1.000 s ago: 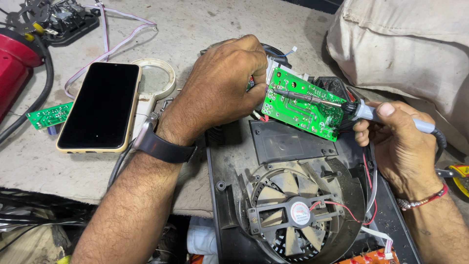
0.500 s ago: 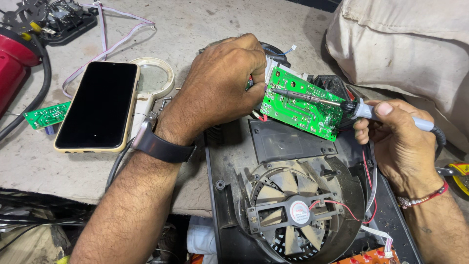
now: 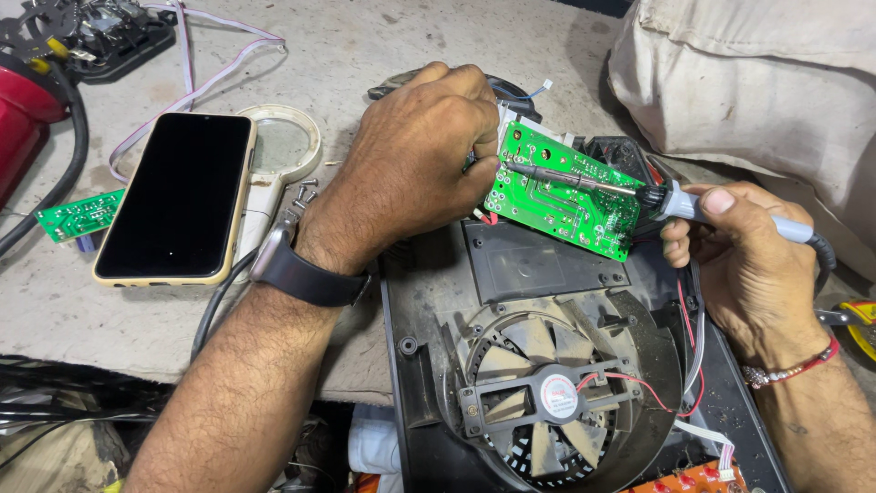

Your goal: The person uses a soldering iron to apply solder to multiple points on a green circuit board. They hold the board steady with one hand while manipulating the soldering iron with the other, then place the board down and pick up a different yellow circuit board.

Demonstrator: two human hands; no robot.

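Nearest, a dusty black fan housing (image 3: 557, 402) sits at six o'clock. Above it the left hand (image 3: 415, 169) grips a green circuit board (image 3: 561, 192); from three o'clock the right hand (image 3: 744, 251) clasps a soldering iron (image 3: 639, 192), tip touching the board.

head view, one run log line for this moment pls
left hand: holds green circuit board tilted | right hand: holds soldering iron, tip on board | below: black housing with fan

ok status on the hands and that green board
Left hand grips green circuit board by its edge, tilted. Right hand holds soldering iron, tip on the board. Dusty fan below, clear of both.
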